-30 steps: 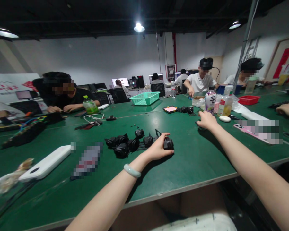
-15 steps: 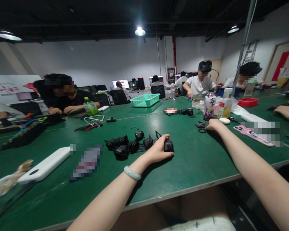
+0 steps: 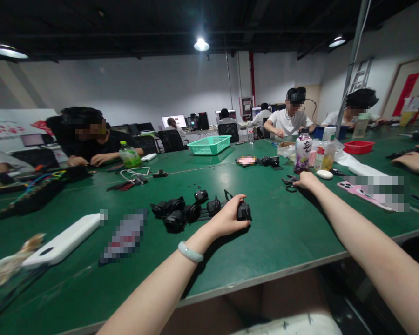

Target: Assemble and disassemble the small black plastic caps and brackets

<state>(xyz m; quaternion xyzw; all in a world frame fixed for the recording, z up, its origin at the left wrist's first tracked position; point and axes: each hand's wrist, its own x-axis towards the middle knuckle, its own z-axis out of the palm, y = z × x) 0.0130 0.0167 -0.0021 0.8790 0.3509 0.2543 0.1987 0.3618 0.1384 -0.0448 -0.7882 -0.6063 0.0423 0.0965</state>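
the left hand (image 3: 226, 218) is curled shut around a small black part (image 3: 244, 211) at its fingertips, a heap of black parts (image 3: 176, 216) lying to its left, while the right hand (image 3: 305, 180), stretched far ahead, touches black scissors (image 3: 289, 182) just left of its fingers, grip unclear.

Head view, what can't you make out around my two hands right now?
- Head view: black part, largely covered by the left hand, shape unclear.
- Head view: right hand at the scissors, fingers hidden by its own back, grip unclear.
- Head view: flat item beside the white case, pixelated out.
- Head view: pink phone, right end pixelated.
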